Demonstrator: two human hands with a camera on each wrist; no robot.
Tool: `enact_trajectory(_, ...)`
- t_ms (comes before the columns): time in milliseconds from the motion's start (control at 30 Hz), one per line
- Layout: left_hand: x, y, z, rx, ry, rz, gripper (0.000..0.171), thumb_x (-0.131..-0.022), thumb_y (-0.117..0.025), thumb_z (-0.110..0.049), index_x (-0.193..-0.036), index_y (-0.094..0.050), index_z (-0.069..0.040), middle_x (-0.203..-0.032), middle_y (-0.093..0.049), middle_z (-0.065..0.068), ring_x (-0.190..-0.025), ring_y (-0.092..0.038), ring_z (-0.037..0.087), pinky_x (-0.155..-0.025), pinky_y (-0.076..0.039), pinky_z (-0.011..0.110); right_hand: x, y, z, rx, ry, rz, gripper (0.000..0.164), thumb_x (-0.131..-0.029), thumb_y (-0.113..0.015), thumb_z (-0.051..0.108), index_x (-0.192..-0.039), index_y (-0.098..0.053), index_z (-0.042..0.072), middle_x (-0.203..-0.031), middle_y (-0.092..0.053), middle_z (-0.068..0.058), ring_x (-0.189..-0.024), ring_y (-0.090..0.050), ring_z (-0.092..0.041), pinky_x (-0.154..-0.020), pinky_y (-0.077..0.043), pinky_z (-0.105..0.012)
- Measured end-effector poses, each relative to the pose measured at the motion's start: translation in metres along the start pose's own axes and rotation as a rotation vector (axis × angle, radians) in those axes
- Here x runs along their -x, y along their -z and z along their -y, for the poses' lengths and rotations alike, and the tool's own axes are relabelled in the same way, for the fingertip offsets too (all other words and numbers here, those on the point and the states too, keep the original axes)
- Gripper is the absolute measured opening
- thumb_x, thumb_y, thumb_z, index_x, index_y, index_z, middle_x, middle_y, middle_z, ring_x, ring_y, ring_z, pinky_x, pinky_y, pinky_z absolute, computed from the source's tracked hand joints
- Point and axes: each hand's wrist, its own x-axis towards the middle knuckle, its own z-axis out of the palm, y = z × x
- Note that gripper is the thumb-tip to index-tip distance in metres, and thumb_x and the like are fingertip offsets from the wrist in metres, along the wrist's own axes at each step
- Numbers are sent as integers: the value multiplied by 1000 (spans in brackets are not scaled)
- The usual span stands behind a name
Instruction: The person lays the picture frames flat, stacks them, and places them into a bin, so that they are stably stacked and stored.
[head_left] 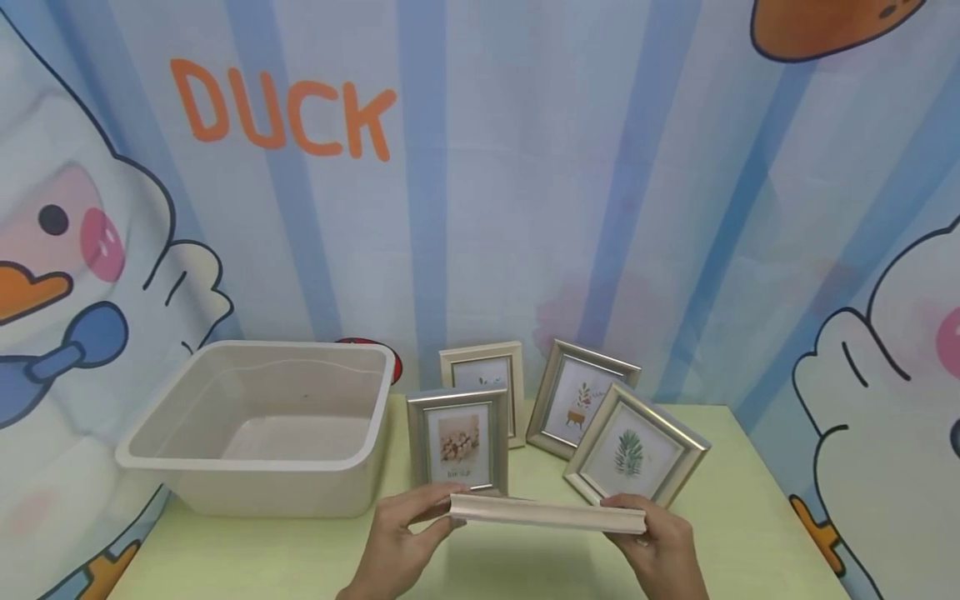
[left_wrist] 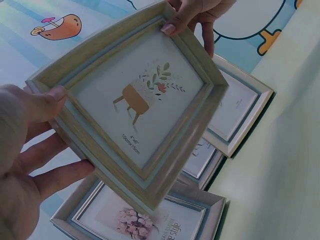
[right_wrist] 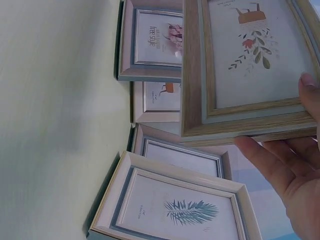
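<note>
Both hands hold one picture frame (head_left: pixel 547 513) above the table, edge-on in the head view. Its picture, a plant in an orange-brown legged pot, faces up in the left wrist view, inside a wood-toned border (left_wrist: pixel 165 185). My left hand (head_left: pixel 405 533) pinches one end, thumb on the front and fingers behind. At the other end my right hand (head_left: pixel 656 542) grips it, thumb over the border. Just beyond stand a flower-picture frame (head_left: pixel 459 446) and a green-leaf frame (head_left: pixel 630 454); the held frame overlaps their lower edges in the head view.
A beige plastic tub (head_left: pixel 255 464) stands at the left of the pale green table (head_left: pixel 750 517). Behind the front frames lean a cream frame (head_left: pixel 516 400) and a potted-plant frame (head_left: pixel 547 417). A striped cartoon cloth (head_left: pixel 510 208) hangs behind.
</note>
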Motion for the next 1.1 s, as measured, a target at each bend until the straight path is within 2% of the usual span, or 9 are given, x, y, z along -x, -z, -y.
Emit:
enact_trajectory(133,0,0,-2,-36,89,-41,34,-76,-72,17,-109,-70,8,-105,-73,24,-98,-71,9,-74,-62,30,-2,-1,5,-42,-152,73,27,-69,-83,-8,-87,-73,9,-82,-76,-5,-75,-72,-6,-59,-59,-18)
enact_trajectory(300,-2,0,-4,-30,387,-125,33,-76,-76,10,-109,-70,11,-103,-74,24,-94,-73,11,-74,-62,29,-3,-3,10,-61,-280,101,33,-78,-78,-6,-109,-70,3,-99,-76,-19,-83,-76,-29,-62,-62,-25)
enact_trajectory(433,-6,2,-5,-13,569,-149,34,-80,-76,4,-113,-69,9,-106,-74,23,-92,-74,15,-74,-63,29,1,-6,9,-55,-246,35,53,-79,-77,-6,-128,-59,2,-102,-75,-21,-85,-75,-18,-67,-62,-23)
enact_trajectory(533,-9,3,-4,34,615,-141,34,-82,-74,5,-115,-68,10,-104,-73,25,-88,-73,10,-70,-63,30,4,-12,4,-104,-138,-58,57,-76,-74,-16,-128,-57,-2,-100,-75,-18,-87,-70,-1,-71,-59,-16)
enact_trajectory(600,-10,3,-3,71,640,-138,34,-82,-73,8,-115,-68,11,-104,-73,27,-86,-73,7,-69,-63,30,6,-15,1,-151,-52,-104,59,-73,-72,-23,-127,-58,-4,-106,-75,-8,-92,-66,6,-73,-58,-13)
enact_trajectory(700,-11,4,-2,99,670,-132,35,-83,-72,6,-118,-66,11,-106,-72,28,-85,-74,9,-68,-63,30,6,-18,-4,-206,59,-139,64,-68,-68,-30,-128,-59,-8,-114,-70,7,-98,-63,10,-76,-57,-11)
enact_trajectory(767,-11,5,-2,110,688,-131,36,-84,-72,4,-119,-65,11,-107,-72,29,-86,-75,13,-68,-63,31,5,-19,-6,-217,94,-141,67,-67,-67,-31,-129,-59,-9,-114,-70,7,-100,-63,10,-76,-57,-11)
enact_trajectory(933,-12,6,0,123,712,-131,37,-85,-72,2,-121,-64,11,-110,-71,29,-88,-75,21,-69,-63,32,5,-14,-6,-179,54,-27,74,-72,-69,-25,-140,-51,-6,-109,-70,-25,-98,-63,7,-73,-60,-18)
enact_trajectory(1100,-12,8,1,117,722,-133,37,-85,-72,2,-120,-64,11,-110,-71,29,-89,-75,28,-67,-63,33,7,-7,-9,-164,27,183,88,-76,-68,-21,-154,-30,0,-117,-65,-33,-102,-63,1,-74,-63,-29)
